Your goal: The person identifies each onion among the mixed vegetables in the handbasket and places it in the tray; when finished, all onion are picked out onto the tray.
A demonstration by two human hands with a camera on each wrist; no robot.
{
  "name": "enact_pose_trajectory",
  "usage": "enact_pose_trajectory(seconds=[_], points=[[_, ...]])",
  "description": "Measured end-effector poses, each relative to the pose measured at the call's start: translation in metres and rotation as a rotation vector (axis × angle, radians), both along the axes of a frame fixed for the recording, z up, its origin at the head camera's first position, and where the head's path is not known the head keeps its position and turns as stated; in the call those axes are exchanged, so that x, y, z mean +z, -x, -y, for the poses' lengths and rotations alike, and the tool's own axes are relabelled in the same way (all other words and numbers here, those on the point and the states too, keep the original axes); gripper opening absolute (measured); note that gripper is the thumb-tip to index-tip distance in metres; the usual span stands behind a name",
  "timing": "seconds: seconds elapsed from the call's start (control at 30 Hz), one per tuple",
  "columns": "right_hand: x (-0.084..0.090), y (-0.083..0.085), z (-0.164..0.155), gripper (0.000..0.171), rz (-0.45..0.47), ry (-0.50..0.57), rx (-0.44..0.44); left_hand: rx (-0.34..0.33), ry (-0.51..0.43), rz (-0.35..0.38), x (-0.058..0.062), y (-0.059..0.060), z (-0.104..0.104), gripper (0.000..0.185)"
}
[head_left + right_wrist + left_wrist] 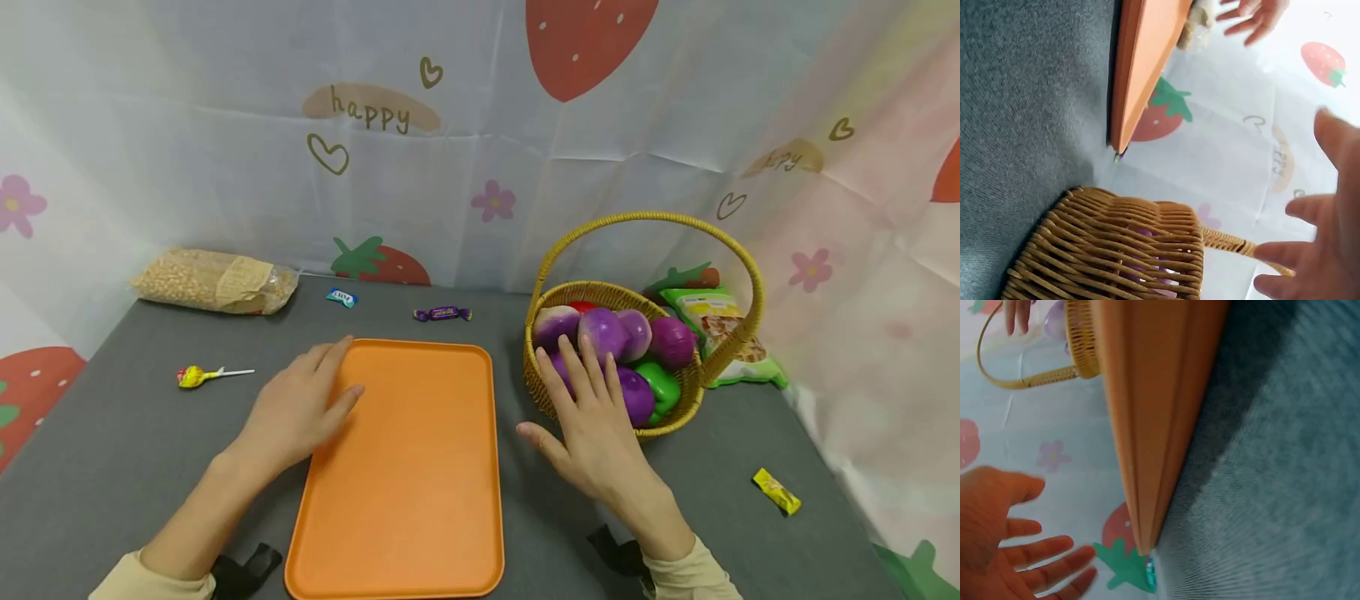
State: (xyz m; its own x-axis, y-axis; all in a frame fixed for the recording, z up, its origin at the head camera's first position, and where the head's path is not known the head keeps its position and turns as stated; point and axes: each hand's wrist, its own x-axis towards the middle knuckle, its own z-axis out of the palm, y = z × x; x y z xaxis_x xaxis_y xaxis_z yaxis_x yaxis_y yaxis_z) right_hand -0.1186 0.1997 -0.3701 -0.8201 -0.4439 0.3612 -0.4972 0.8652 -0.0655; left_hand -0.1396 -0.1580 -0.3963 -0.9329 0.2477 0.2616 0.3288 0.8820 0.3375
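- Left hand point(296, 408): fingers straight and spread, palm down, resting on the left rim of the flat orange rectangular plastic tray point(420, 492). Nothing gripped. The left wrist view shows the same hand point(1004, 550) with fingers splayed beside the tray's edge point(1147, 425).
- Right hand point(592, 425): fingers extended and relaxed, holding nothing, laid over the near rim of the round woven wicker basket with hoop handle point(675, 417); fingertips reach the purple toy vegetables point(603, 333) inside. Whether they actually touch cannot be told.
- Right wrist view: open fingers point(1316, 256) hover above the basket wall point(1116, 250), purple showing through the weave.
- Tray lies flat on the grey cloth-covered table point(112, 467), between the two hands, just left of the basket, not touching it.
- Basket contents: several purple pieces, one green piece point(660, 385), a bit of red at the back.
- Around: clear bag of pale grains point(213, 281) at far left; yellow lollipop on white stick point(198, 376); small blue-wrapped sweet point(341, 297); purple-wrapped candy point(442, 313); green snack packet point(720, 329) behind the basket; yellow wrapped sweet point(776, 491) at right.
- Backdrop: white strawberry-print cloth point(480, 125).
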Motion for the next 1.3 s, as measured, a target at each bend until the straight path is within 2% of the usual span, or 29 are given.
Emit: enact_pose_trajectory(seconds=[0.13, 0.23, 0.37, 0.47, 0.57, 0.63, 0.8, 0.93, 1.3], points=[[0.004, 0.005, -0.003, 0.075, -0.185, 0.137, 0.035, 0.049, -0.281, 0.052, -0.004, 0.007, 0.010, 0.037], [0.008, 0.009, -0.008, 0.064, -0.294, 0.245, 0.049, 0.087, -0.437, 0.179, -0.008, 0.012, 0.020, 0.029], [0.017, 0.010, -0.020, 0.046, -0.319, 0.349, -0.017, 0.102, -0.583, 0.361, -0.018, 0.020, 0.029, 0.031], [0.023, 0.010, -0.031, 0.042, -0.321, 0.394, -0.085, 0.101, -0.661, 0.420, -0.026, 0.024, 0.033, 0.033], [0.026, 0.011, -0.041, 0.043, -0.283, 0.391, -0.145, 0.106, -0.705, 0.463, -0.032, 0.026, 0.035, 0.033], [0.028, 0.012, -0.046, 0.045, -0.225, 0.364, -0.186, 0.114, -0.710, 0.486, -0.035, 0.027, 0.036, 0.033], [0.029, 0.014, -0.055, 0.052, 0.021, 0.236, -0.322, 0.115, -0.698, 0.485, -0.041, 0.028, 0.037, 0.033], [0.026, 0.017, -0.055, 0.057, 0.179, 0.140, -0.381, 0.099, -0.701, 0.469, -0.046, 0.029, 0.039, 0.032], [0.022, 0.015, -0.055, 0.069, 0.275, 0.036, -0.466, 0.067, -0.712, 0.456, -0.051, 0.030, 0.040, 0.030]])
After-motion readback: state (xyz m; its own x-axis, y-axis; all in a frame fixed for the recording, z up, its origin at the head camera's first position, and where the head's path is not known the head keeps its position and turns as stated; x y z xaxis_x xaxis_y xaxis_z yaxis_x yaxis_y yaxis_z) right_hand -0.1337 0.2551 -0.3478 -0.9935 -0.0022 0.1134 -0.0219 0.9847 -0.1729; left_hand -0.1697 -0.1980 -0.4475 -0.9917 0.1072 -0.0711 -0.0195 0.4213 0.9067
